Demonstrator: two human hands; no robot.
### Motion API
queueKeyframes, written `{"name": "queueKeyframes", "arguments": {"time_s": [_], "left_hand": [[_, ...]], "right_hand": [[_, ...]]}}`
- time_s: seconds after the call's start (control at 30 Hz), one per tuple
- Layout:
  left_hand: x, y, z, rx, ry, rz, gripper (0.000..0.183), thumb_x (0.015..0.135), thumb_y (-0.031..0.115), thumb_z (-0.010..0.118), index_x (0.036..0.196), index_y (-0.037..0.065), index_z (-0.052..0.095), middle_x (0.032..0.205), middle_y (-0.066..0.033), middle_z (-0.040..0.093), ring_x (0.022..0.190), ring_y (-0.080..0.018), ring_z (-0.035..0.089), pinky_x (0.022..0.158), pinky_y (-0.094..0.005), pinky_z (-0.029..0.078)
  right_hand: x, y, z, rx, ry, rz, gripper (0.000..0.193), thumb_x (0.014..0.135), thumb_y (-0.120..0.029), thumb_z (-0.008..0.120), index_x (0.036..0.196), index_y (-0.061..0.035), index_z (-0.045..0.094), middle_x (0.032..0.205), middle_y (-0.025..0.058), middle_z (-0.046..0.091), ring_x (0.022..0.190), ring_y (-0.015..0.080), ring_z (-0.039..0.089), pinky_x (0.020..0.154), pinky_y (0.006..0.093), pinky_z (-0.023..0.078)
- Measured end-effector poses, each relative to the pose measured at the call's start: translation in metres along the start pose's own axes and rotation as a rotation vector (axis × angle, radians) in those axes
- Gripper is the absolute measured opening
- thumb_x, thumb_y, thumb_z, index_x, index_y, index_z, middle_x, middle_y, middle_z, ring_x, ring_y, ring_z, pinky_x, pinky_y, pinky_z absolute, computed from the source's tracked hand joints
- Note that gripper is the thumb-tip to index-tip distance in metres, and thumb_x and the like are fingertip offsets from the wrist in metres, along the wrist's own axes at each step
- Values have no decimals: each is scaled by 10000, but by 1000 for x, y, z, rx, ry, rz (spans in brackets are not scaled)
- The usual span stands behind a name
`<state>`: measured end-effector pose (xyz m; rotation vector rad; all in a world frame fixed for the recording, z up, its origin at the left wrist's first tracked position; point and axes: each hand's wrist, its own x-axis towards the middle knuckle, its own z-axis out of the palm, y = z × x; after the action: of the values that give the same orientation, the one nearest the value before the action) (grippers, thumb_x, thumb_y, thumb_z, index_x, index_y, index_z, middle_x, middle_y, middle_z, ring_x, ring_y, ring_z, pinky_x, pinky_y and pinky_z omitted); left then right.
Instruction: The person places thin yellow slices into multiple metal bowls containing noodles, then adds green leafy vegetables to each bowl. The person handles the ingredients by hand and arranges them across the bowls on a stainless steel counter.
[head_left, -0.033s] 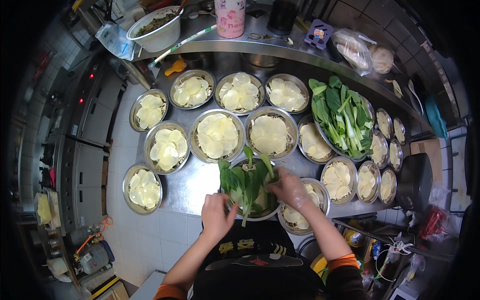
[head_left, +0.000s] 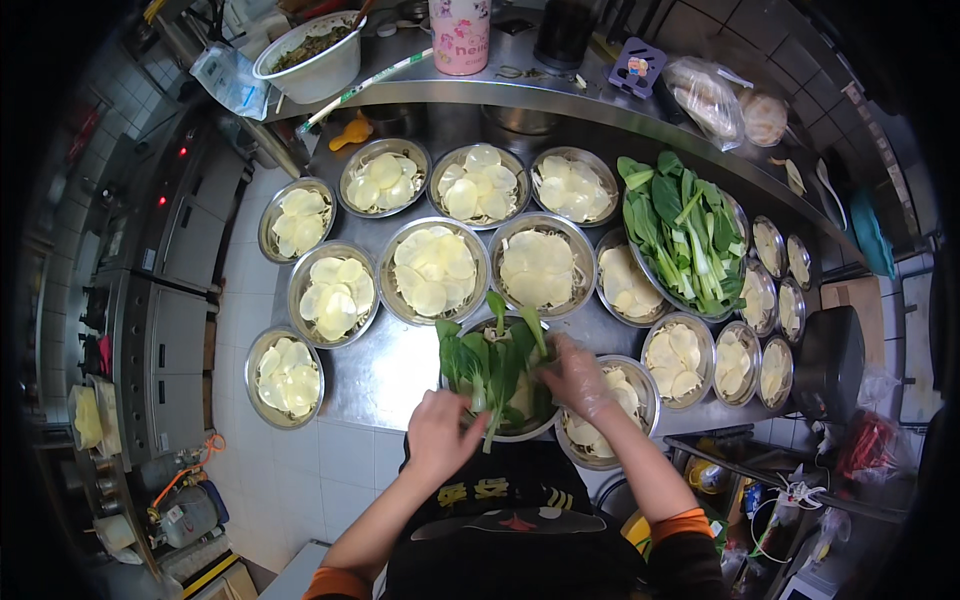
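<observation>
- Seventeen bowls of pale slices (head_left: pixel 434 272) crowd the worktop (head_left: pixel 372 380).
- One greens bunch (head_left: pixel 485 365) lies over one bowl (head_left: pixel 522 436) at the front edge, between left hand (head_left: pixel 440 432) and right hand (head_left: pixel 580 382); whether their fingers clamp it, one cannot tell.
- One greens heap (head_left: pixel 685 235), right of centre, partly covers a bowl.
- One shelf (head_left: pixel 400 94) overhangs the rear edge.

- In front of me I see a long metal table (head_left: pixel 350 390), with a bright patch of white glare on its bare top.
- Above its far side runs a metal shelf (head_left: pixel 560 97), its front edge bowed in my view.
- To my left, pale square tiles cover the floor (head_left: pixel 255 480).
- Beyond that strip I see grey metal cabinets (head_left: pixel 180 350), with small red lights (head_left: pixel 183 152) glowing above them.
- At the upper right I see a dim wall (head_left: pixel 790 55) of square tiles.
- The room's outer edges fall into darkness.
</observation>
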<state>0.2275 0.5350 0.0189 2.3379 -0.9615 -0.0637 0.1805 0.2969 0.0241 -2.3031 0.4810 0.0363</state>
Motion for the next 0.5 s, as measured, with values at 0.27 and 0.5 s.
{"name": "queueKeyframes", "arguments": {"time_s": [0.27,0.5], "left_hand": [[19,28,27,-379,-316,-277,287,756,120,712,1012,37,611,802,-110,651,716,-283,638,623,-374,513],[90,-6,19,-90,127,7,141,774,108,697,879,23,655,816,-136,617,693,-337,591,637,-397,498]], "right_hand": [[-45,-1,10,685,-33,354,297,760,-85,691,1006,-14,540,843,154,613,766,283,628,686,364,498],[-41,0,-12,289,176,210,99,812,-81,650,812,-9,582,716,146,603,638,259,605,576,350,465]]}}
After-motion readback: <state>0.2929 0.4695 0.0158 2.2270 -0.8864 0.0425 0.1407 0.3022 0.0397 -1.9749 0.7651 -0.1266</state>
